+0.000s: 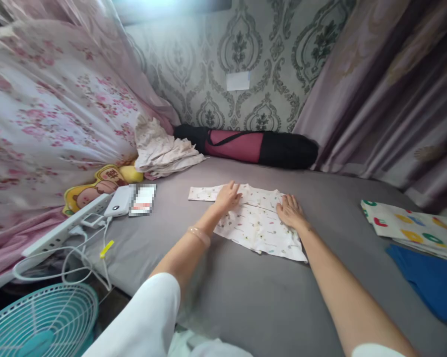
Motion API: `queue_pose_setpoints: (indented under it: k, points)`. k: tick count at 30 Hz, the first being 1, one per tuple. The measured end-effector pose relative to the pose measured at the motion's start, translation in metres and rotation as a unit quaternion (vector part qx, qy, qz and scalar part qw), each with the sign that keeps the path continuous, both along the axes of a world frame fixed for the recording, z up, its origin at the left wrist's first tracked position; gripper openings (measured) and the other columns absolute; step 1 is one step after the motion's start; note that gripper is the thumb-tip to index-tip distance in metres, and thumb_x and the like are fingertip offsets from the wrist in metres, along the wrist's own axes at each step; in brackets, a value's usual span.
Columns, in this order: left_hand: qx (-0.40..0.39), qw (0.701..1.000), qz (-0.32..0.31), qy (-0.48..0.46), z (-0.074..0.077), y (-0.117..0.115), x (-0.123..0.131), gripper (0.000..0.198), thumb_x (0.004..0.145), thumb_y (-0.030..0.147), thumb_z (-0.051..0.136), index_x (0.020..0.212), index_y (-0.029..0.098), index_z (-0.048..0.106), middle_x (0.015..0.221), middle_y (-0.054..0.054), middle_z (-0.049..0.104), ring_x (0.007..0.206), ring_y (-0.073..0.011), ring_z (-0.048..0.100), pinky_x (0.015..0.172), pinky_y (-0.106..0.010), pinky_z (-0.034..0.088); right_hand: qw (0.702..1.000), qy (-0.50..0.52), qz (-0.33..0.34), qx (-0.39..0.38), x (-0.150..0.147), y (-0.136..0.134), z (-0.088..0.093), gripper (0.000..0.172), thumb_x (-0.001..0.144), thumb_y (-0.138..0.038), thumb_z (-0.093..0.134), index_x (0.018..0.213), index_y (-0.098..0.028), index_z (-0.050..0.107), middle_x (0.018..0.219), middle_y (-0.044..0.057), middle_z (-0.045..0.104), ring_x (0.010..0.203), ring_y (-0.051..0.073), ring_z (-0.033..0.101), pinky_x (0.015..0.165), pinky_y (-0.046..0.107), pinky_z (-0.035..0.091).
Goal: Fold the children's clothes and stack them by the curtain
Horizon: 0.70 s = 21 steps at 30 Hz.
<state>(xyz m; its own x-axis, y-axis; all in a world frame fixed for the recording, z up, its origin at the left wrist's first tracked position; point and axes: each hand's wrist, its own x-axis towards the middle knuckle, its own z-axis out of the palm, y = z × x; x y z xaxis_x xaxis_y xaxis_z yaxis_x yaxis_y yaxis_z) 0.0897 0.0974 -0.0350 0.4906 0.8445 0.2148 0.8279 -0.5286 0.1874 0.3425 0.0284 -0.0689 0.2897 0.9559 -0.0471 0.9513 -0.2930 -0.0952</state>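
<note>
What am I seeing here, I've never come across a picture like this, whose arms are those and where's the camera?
There is no machine: these are a person's own bare hands. The single picture comes from a camera worn on that person's head, looking forward and down. The right hand rests on a small white patterned garment spread on a gray sheet. The left hand is on it or just above it; I can't tell which. Neither appears to be grasping it. To the right lie a printed cloth and a blue cloth. To the left is a power strip. Farther back are a rumpled cloth and a long black-and-maroon bag.
</note>
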Motion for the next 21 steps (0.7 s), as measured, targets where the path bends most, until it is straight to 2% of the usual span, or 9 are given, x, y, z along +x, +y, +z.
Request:
queue_pose_setpoints:
  k: [2, 4, 7, 10, 12, 14, 18, 21]
  points:
    - [0.009, 0.996, 0.086, -0.033, 0.004, 0.002, -0.030, 0.042, 0.096, 0.030, 0.038, 0.133, 0.013, 0.050, 0.138, -0.015, 0.051, 0.124, -0.0226, 0.051, 0.103, -0.030, 0.038, 1.000, 0.006, -0.001, -0.003, 0.001, 0.001, 0.001, 0.064, 0.096, -0.035, 0.020, 0.150, -0.002, 0.025, 0.160, 0.016, 0.018, 0.148, 0.026, 0.011, 0.118, 0.041, 0.014]
    - [0.009, 0.984, 0.173, -0.043, 0.006, 0.007, -0.063, 0.042, 0.096, 0.027, 0.035, 0.129, 0.007, 0.052, 0.128, -0.021, 0.057, 0.120, -0.0275, 0.053, 0.100, -0.036, 0.040, 1.000, 0.017, -0.005, -0.010, 0.003, 0.001, 0.003, 0.063, 0.096, -0.036, 0.021, 0.151, -0.005, 0.025, 0.160, 0.014, 0.018, 0.148, 0.026, 0.011, 0.117, 0.041, 0.015]
    - [-0.039, 0.947, 0.314, -0.053, 0.004, 0.017, -0.109, 0.041, 0.093, 0.034, 0.041, 0.123, 0.011, 0.057, 0.123, -0.021, 0.060, 0.118, -0.0321, 0.054, 0.096, -0.041, 0.043, 0.999, 0.027, -0.016, -0.007, 0.005, 0.004, 0.008, 0.062, 0.096, -0.038, 0.025, 0.151, -0.010, 0.027, 0.160, 0.013, 0.020, 0.147, 0.025, 0.016, 0.116, 0.039, 0.018]
    - [-0.094, 0.918, 0.380, -0.067, -0.002, 0.028, -0.138, 0.042, 0.090, 0.044, 0.046, 0.118, 0.015, 0.061, 0.124, -0.019, 0.061, 0.119, -0.0326, 0.054, 0.095, -0.041, 0.043, 0.998, 0.029, -0.039, 0.033, -0.005, 0.007, 0.017, 0.060, 0.097, -0.039, 0.023, 0.149, -0.011, 0.033, 0.158, 0.013, 0.024, 0.145, 0.025, 0.022, 0.115, 0.038, 0.021]
    - [-0.113, 0.911, 0.390, -0.075, -0.007, 0.035, -0.147, 0.043, 0.088, 0.048, 0.048, 0.112, 0.016, 0.064, 0.124, -0.019, 0.061, 0.119, -0.0335, 0.054, 0.094, -0.041, 0.043, 0.996, 0.036, -0.049, 0.069, -0.024, 0.010, 0.023, 0.058, 0.098, -0.035, 0.017, 0.146, -0.008, 0.036, 0.156, 0.014, 0.028, 0.144, 0.024, 0.024, 0.115, 0.038, 0.022]
    - [-0.121, 0.903, 0.402, -0.089, -0.011, 0.041, -0.147, 0.043, 0.086, 0.051, 0.050, 0.107, 0.017, 0.065, 0.123, -0.019, 0.062, 0.120, -0.0352, 0.053, 0.095, -0.043, 0.042, 0.994, 0.051, -0.031, 0.088, -0.050, 0.013, 0.029, 0.058, 0.098, -0.031, 0.014, 0.145, -0.006, 0.037, 0.155, 0.015, 0.031, 0.143, 0.025, 0.025, 0.115, 0.038, 0.022]
    - [-0.119, 0.881, 0.443, -0.117, -0.016, 0.048, -0.137, 0.043, 0.083, 0.052, 0.052, 0.103, 0.017, 0.065, 0.124, -0.021, 0.061, 0.124, -0.0371, 0.049, 0.097, -0.047, 0.040, 0.993, 0.085, 0.067, 0.054, -0.109, 0.022, 0.035, 0.058, 0.097, -0.031, 0.017, 0.148, -0.008, 0.032, 0.157, 0.013, 0.027, 0.145, 0.026, 0.020, 0.117, 0.042, 0.019]
    - [-0.113, 0.873, 0.459, -0.122, -0.019, 0.049, -0.132, 0.041, 0.082, 0.049, 0.053, 0.103, 0.017, 0.065, 0.126, -0.021, 0.059, 0.126, -0.0376, 0.046, 0.099, -0.048, 0.038, 0.989, 0.090, 0.116, 0.029, -0.139, 0.032, 0.034, 0.058, 0.098, -0.031, 0.018, 0.150, -0.008, 0.028, 0.159, 0.013, 0.022, 0.147, 0.024, 0.014, 0.118, 0.043, 0.015]
